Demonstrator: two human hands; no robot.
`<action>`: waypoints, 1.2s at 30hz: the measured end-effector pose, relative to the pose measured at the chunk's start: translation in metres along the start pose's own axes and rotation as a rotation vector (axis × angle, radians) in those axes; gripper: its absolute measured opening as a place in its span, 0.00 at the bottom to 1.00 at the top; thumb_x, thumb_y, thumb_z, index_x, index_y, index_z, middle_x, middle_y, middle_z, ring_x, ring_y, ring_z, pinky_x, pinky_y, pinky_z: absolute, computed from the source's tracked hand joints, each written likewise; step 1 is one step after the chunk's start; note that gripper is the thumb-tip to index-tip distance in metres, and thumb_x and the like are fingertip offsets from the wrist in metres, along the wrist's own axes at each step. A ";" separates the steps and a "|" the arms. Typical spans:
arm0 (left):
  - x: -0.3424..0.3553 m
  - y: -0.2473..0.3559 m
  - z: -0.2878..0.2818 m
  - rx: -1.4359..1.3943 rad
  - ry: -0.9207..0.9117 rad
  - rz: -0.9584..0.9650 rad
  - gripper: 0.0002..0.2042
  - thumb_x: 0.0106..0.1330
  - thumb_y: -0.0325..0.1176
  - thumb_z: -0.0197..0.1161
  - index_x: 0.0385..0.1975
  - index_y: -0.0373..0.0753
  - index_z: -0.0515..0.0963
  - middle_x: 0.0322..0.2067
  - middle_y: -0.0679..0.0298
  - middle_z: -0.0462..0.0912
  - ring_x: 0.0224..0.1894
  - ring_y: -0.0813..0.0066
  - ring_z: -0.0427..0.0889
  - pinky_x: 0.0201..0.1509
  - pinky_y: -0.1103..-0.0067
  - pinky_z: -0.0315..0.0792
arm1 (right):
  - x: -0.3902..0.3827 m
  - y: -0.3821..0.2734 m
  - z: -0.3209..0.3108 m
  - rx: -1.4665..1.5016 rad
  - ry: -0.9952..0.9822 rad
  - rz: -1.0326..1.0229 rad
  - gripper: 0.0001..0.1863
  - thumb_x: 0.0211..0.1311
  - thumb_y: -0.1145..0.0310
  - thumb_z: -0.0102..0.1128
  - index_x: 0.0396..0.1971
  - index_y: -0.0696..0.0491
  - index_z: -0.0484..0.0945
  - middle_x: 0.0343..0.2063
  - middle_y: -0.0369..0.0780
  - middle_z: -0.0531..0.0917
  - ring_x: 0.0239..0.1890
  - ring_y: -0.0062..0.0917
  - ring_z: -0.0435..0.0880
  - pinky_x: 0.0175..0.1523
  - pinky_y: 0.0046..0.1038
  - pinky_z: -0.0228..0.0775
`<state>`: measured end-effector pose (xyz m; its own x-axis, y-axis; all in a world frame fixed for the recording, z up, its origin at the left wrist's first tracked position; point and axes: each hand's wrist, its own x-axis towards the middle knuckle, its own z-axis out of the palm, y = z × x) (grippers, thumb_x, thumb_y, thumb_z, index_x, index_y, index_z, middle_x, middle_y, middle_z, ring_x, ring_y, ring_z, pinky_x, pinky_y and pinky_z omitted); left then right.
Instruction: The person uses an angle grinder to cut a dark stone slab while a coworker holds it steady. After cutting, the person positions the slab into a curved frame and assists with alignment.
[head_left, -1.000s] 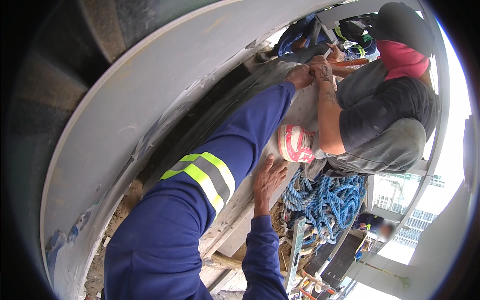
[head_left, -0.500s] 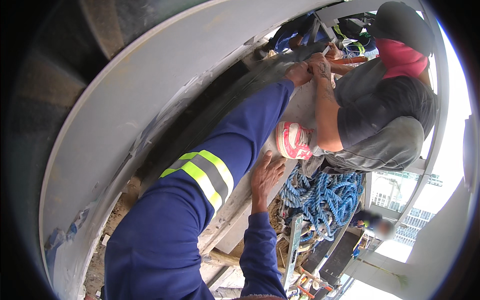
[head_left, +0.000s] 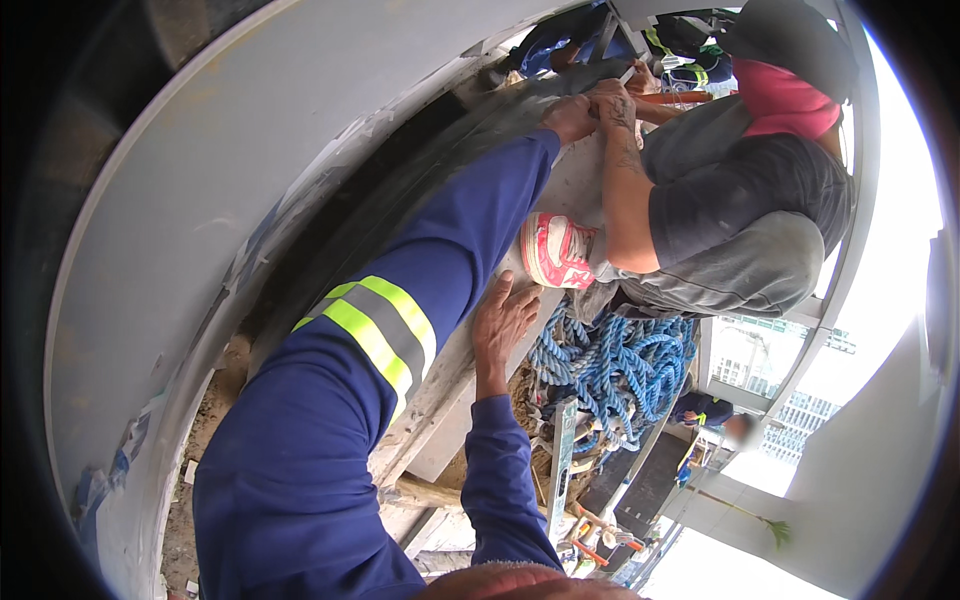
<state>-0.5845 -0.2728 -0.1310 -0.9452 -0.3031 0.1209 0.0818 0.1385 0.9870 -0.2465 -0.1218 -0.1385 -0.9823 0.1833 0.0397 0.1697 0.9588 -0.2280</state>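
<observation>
My left arm, in a blue sleeve with a reflective band, reaches far forward over a dark sheet-like surface (head_left: 440, 165). At its end my left hand (head_left: 570, 118) is closed, right beside the co-worker's hand (head_left: 612, 103); what it grips, if anything, is hidden. My right hand (head_left: 505, 318) lies flat with fingers stretched out on a dusty pale ledge (head_left: 580, 180), holding nothing. Just ahead of it is the co-worker's red and white shoe (head_left: 558, 250). The co-worker's hands meet around a thin pale piece (head_left: 628, 75), too small to name.
A large curved grey panel (head_left: 200, 200) fills the left side. A heap of blue rope (head_left: 625, 370) lies right of my right hand, near a metal level-like bar (head_left: 562, 450). The crouching co-worker (head_left: 750, 210) takes up the far right. More people are behind and below right.
The whole view has shifted, so everything sits slightly further left and higher. My left hand stays closed by the co-worker's hands, and my right hand stays flat on the ledge.
</observation>
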 end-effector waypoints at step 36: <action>-0.005 0.006 -0.006 0.054 -0.022 -0.056 0.20 0.56 0.45 0.67 0.46 0.42 0.86 0.47 0.49 0.86 0.53 0.53 0.85 0.60 0.64 0.77 | 0.001 -0.006 -0.004 0.040 -0.024 0.003 0.51 0.74 0.33 0.31 0.72 0.71 0.45 0.64 0.63 0.61 0.67 0.55 0.61 0.70 0.51 0.54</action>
<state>-0.5772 -0.2757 -0.1253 -0.9546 -0.2910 0.0629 0.0123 0.1727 0.9849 -0.2478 -0.1261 -0.1330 -0.9834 0.1805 0.0159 0.1698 0.9487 -0.2668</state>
